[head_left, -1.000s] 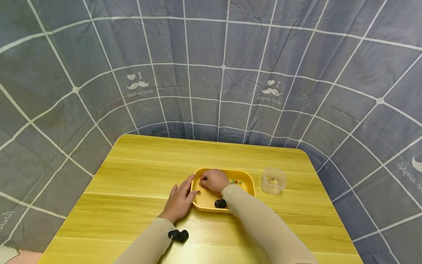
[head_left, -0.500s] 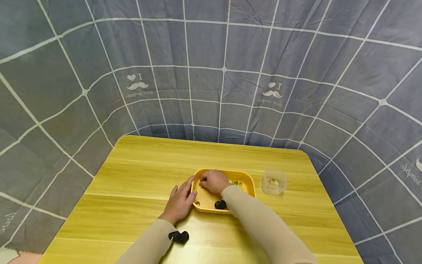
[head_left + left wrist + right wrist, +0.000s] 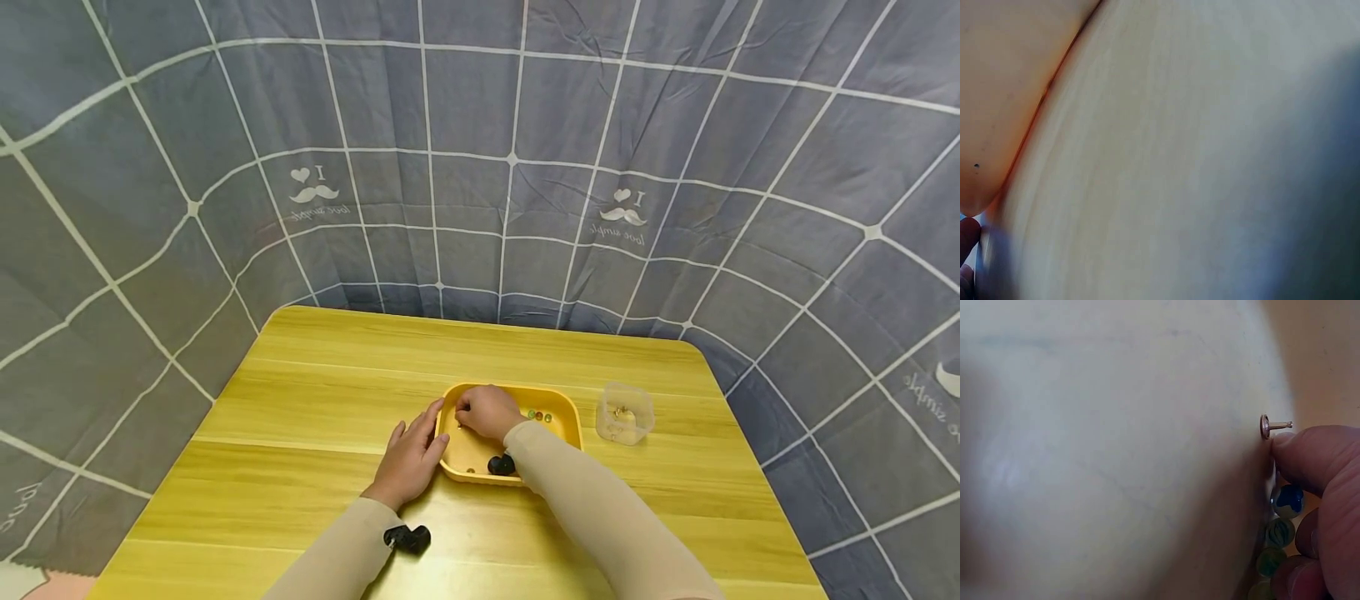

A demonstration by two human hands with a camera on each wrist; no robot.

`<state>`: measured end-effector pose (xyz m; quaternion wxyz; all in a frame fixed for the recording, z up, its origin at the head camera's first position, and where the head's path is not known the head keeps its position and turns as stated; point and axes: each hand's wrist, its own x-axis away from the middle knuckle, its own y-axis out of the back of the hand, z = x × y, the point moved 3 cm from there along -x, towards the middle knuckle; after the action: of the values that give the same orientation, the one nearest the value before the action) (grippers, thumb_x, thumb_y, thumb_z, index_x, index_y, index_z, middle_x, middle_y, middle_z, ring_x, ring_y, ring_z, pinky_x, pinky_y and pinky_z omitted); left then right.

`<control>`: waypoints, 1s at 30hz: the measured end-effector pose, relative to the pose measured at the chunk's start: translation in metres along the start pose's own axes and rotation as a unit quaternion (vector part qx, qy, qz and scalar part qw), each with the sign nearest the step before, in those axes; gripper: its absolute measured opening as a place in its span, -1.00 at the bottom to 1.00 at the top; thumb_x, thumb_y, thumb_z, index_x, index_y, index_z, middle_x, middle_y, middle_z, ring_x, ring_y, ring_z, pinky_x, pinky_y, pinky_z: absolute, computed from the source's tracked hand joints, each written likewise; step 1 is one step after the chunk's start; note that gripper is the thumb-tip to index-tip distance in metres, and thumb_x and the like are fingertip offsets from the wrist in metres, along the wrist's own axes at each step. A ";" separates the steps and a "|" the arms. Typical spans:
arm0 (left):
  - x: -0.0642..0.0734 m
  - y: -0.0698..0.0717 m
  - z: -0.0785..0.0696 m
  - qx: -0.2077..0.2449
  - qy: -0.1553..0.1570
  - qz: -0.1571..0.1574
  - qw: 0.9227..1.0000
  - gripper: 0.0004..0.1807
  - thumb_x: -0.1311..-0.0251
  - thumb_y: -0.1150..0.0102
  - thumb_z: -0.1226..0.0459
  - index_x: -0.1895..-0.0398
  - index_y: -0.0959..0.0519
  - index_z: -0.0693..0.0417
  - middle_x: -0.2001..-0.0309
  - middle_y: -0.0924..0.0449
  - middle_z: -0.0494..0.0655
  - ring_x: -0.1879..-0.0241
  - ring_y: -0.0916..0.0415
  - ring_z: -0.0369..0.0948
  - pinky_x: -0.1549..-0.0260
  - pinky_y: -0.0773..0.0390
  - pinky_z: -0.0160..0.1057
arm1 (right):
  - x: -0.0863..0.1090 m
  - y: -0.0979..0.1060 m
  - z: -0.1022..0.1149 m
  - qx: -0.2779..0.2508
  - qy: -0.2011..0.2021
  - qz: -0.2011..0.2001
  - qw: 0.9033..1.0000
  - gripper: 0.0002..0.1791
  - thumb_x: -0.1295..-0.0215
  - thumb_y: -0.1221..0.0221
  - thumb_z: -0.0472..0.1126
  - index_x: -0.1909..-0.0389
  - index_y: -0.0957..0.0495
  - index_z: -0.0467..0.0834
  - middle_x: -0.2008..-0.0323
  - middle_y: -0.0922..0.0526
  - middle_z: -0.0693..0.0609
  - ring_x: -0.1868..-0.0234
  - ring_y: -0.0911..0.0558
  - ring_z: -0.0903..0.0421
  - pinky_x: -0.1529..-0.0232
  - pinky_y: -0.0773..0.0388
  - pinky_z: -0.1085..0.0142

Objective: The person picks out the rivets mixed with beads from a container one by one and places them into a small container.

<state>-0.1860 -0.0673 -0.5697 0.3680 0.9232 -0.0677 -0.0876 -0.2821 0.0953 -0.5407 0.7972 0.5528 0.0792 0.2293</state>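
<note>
My right hand (image 3: 487, 410) reaches into the yellow tray (image 3: 573, 417) with its fingers curled. At its fingertips, in the right wrist view, is a small brass thumbtack (image 3: 1266, 426) with its pin pointing right. The thumb and forefinger pinch it, though the contact is mostly hidden. Several glass marbles (image 3: 1280, 532) line the tray wall beside the curled fingers. My left hand (image 3: 407, 457) lies with relaxed fingers against the tray's left rim. A small brown marble (image 3: 470, 471) sits at the near wall.
A clear plastic box (image 3: 625, 414) with several small brass pieces stands right of the tray. Both are on a wood-patterned table (image 3: 322, 433). A grey checked curtain (image 3: 465, 192) surrounds the table's back and sides.
The loose brown marble has rolled toward the near wall and then a little to the right. Both hands have stayed almost in place.
</note>
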 end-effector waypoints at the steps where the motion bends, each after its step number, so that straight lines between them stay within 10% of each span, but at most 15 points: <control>1: 0.001 0.000 0.000 0.000 0.000 0.000 1.000 -0.34 -0.66 0.08 0.03 -0.72 -0.08 -0.22 -0.58 -0.35 -0.02 -0.59 -0.26 0.07 -0.61 0.08 0.32 | 0.001 0.000 0.000 -0.001 0.000 0.000 1.000 -0.88 -0.44 -0.31 -0.04 0.30 -0.80 0.12 0.36 -0.75 0.27 0.41 -0.56 0.27 0.23 -0.57 0.34; 30: 0.016 0.006 -0.004 0.001 0.000 0.005 1.000 -0.33 -0.66 0.07 0.06 -0.72 -0.07 -0.20 -0.59 -0.34 -0.03 -0.59 -0.26 0.05 -0.61 0.08 0.33 | 0.013 -0.007 0.009 -0.014 -0.004 0.003 1.000 -0.86 -0.49 -0.29 -0.05 0.27 -0.79 0.09 0.32 -0.75 0.25 0.41 -0.55 0.30 0.16 -0.59 0.36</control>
<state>-0.1695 -0.0725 -0.5644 0.3677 0.9232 -0.0727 -0.0854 -0.2655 0.0916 -0.5424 0.8044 0.5427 0.0711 0.2310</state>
